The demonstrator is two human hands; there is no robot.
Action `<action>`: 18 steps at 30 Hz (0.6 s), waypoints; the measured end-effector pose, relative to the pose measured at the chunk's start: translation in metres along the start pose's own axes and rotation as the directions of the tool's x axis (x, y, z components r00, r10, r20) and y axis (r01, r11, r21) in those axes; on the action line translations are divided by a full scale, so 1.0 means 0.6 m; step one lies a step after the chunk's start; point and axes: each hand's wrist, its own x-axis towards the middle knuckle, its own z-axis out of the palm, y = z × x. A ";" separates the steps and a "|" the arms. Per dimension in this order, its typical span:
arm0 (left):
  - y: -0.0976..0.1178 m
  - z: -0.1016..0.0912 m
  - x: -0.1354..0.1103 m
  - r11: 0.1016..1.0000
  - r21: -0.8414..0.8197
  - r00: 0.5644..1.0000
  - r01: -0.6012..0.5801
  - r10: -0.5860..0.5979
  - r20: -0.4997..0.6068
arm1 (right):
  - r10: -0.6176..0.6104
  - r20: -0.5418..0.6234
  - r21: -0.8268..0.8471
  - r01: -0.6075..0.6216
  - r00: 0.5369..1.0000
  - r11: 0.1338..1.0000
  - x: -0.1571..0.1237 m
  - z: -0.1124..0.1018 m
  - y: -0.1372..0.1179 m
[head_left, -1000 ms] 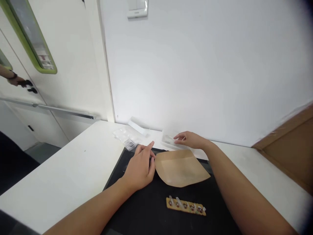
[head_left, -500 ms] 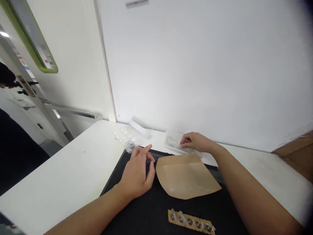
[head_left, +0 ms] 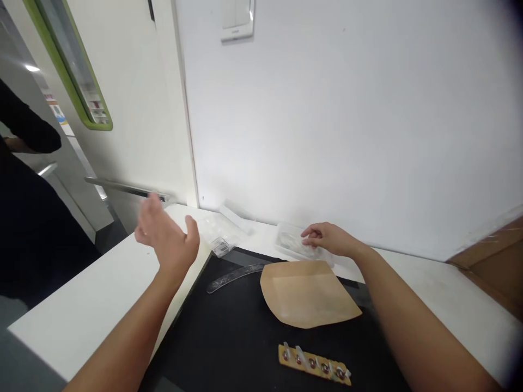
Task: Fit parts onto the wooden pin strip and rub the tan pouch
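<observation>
My left hand (head_left: 165, 234) is lifted over the left part of the table, fingers stretched out, slightly blurred and holding nothing. At the back, my right hand (head_left: 327, 238) reaches over a translucent plastic box (head_left: 286, 242), its fingers loosely bent and apart, the tips at the contents, which I cannot make out. In front of the box lies a sheet of brown paper (head_left: 308, 294). A curved grey nail file (head_left: 229, 277) rests beside it, its right end at the paper's edge. Nearer me is a yellowish strip (head_left: 314, 366) with several round metal pieces and clear slivers standing on it.
A black mat (head_left: 229, 337) covers the middle of the white table (head_left: 77, 316). Clear plastic packaging (head_left: 218, 226) and a white box-like piece (head_left: 237, 218) lie by the wall. A person in dark clothing (head_left: 32, 218) stands at the left, near the door. A brown cardboard box (head_left: 490, 277) is at right.
My left hand has left the mat and risen to the left, opening out and uncovering the nail file. My right hand stays at the plastic box. The view has tilted up slightly.
</observation>
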 end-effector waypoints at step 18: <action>-0.009 0.048 -0.065 0.987 -0.090 0.807 -0.132 0.160 0.569 | 0.006 -0.014 -0.040 -0.007 1.000 0.999 -0.019 -0.013 -0.022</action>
